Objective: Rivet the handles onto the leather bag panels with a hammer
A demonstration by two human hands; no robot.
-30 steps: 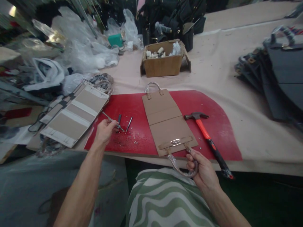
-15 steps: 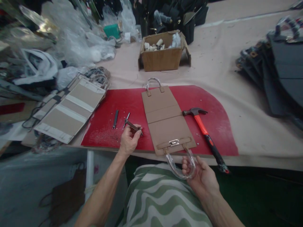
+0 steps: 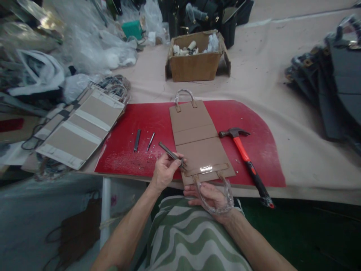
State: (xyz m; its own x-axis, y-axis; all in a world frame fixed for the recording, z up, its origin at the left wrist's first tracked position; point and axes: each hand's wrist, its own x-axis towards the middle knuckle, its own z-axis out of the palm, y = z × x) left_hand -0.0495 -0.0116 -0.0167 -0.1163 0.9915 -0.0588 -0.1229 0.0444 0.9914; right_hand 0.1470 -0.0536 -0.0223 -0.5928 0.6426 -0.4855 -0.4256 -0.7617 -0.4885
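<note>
A flat brown bag panel (image 3: 197, 131) lies on the red board (image 3: 254, 150), with a plastic-wrapped handle at each end and a shiny metal clasp (image 3: 206, 169) near its front edge. My left hand (image 3: 166, 168) is closed around a dark metal punch tool (image 3: 168, 151), whose lower end is at the panel's left front edge. Under the near wrapped handle (image 3: 213, 208) is my right hand (image 3: 210, 195), palm up, its fingers stretched to the left beneath the panel's front edge. Nothing is visibly gripped in it.
A claw hammer (image 3: 245, 158) lies right of the panel. Two thin metal tools (image 3: 137, 140) rest on the board's left side. Stacked beige panels (image 3: 84, 128) are at the left, a cardboard box (image 3: 194, 67) at the back, dark bag pieces (image 3: 338, 82) at the right.
My left hand has moved right with the tool, from the board to the panel's edge. My right hand has shifted left through the handle loop, its fingers straightened.
</note>
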